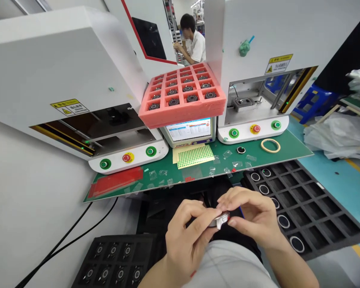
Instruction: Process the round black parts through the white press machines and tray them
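Observation:
A small round metal watch-like part (pixel 221 219) is held in front of my body, below the bench edge. My left hand (pixel 187 230) is closed on it, with the thumb and fingers around its left side. The fingertips of my right hand (pixel 253 216) rest on its top and right edge, thumb below. Something red shows at its right edge, beside my right thumb. A pale tab sticks out at the part's lower side. My fingers cover much of its face.
A green bench (pixel 180 176) carries two white machines, a screen (pixel 190 130), a pink foam tray (pixel 183 114), a sticker sheet (pixel 195 156), red film (pixel 115 183) and a tape ring (pixel 270 146). Black trays sit right (pixel 313 196) and lower left (pixel 108 260). A person (pixel 197 46) sits behind.

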Demonstrator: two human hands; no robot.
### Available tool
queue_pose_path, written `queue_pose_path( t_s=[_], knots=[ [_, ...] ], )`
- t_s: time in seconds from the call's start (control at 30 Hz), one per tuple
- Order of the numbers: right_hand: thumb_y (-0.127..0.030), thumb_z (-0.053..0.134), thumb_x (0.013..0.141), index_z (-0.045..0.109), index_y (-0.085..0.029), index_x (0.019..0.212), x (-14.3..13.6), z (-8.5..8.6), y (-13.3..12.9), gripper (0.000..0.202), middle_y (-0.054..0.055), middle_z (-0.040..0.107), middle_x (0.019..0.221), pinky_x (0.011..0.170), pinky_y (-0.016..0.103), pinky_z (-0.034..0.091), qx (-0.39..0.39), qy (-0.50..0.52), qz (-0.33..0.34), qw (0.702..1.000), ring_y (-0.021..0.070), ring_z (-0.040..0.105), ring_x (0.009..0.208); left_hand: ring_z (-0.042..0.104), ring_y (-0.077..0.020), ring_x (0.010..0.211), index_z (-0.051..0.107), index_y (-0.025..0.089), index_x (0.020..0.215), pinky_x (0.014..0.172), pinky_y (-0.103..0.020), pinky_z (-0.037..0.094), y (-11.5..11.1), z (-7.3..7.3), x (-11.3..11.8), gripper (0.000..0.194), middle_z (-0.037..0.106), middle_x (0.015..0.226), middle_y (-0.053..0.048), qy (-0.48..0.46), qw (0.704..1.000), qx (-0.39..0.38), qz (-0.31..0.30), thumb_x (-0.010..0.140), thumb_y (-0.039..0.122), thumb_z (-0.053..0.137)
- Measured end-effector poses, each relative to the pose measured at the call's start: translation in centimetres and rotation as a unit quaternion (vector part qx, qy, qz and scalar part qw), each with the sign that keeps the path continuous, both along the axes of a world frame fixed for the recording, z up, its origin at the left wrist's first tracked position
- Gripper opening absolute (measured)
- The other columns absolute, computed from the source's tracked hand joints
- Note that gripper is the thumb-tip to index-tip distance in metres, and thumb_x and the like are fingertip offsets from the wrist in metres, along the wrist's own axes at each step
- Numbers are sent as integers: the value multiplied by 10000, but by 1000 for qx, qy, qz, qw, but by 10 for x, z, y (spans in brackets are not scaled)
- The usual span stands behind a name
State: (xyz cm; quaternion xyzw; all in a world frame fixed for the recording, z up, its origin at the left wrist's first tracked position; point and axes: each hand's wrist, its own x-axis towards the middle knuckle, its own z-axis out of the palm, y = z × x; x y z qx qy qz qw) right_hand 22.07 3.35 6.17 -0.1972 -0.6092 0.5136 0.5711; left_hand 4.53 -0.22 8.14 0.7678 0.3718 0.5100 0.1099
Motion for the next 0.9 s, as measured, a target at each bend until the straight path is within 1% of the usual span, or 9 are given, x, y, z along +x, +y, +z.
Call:
queue_pose_path(
  t_s=[0.1,0.17,0.23,0.3,0.4,0.53,0.63,0.73,0.9],
  knots=[
    [-109,729,790,699,-251,1002,3,0,0,258,36,733,899,786,363,544,-10,-5,20,1000,182,659,820,581,-149,798,665,134,1080,746,-325,547,0,2,-3,202,627,822,-42,21,1000,14,-9,933,159,529],
    [-98,722,793,695,-246,990,3,0,-2,248,35,730,898,783,365,550,-19,-9,35,999,181,664,820,592,-153,824,660,118,1088,766,-325,549,0,3,-4,205,647,852,-51,37,999,27,-21,925,134,536],
    [-83,720,791,696,-245,985,3,-1,-3,253,31,733,897,790,363,564,-18,-9,33,999,182,676,838,596,-153,839,657,90,1089,790,-326,547,0,4,-6,206,660,871,-60,52,997,39,-31,916,114,548],
    [-59,716,790,701,-242,980,2,-2,-4,265,28,742,909,815,359,580,2,-13,3,1000,185,695,874,595,-157,852,659,79,1081,788,-326,544,1,4,-7,201,668,876,-67,67,996,51,-23,911,109,556],
    [-33,707,789,708,-216,966,2,-1,-4,255,45,757,951,848,341,603,60,-36,-50,996,192,719,909,596,-161,854,666,100,1077,782,-333,538,3,4,-9,197,678,879,-60,86,994,71,0,908,117,566],
    [-11,692,789,705,-160,970,3,3,-2,235,91,764,989,853,310,620,144,-78,-81,983,211,730,940,592,-163,853,669,115,1094,812,-368,532,5,4,-13,215,692,900,-53,112,990,79,8,894,115,590],
    [-1,674,796,703,-134,980,2,4,-2,229,110,766,976,860,298,621,190,-91,-108,972,216,733,940,593,-165,854,664,122,1116,813,-375,532,4,4,-16,241,696,905,-49,118,990,79,10,883,108,604],
    [1,661,800,700,-136,972,0,4,-2,223,108,769,960,834,290,631,208,-107,-124,964,215,738,921,597,-167,850,661,135,1134,815,-380,533,4,4,-17,266,703,915,-46,121,990,75,16,874,102,613],
    [-13,638,822,676,-140,954,-2,6,-2,187,106,768,922,808,276,633,219,-144,-151,953,204,741,897,597,-175,839,664,121,1124,810,-387,528,7,0,-20,276,707,923,-57,118,990,78,6,855,74,622]
  ],
)
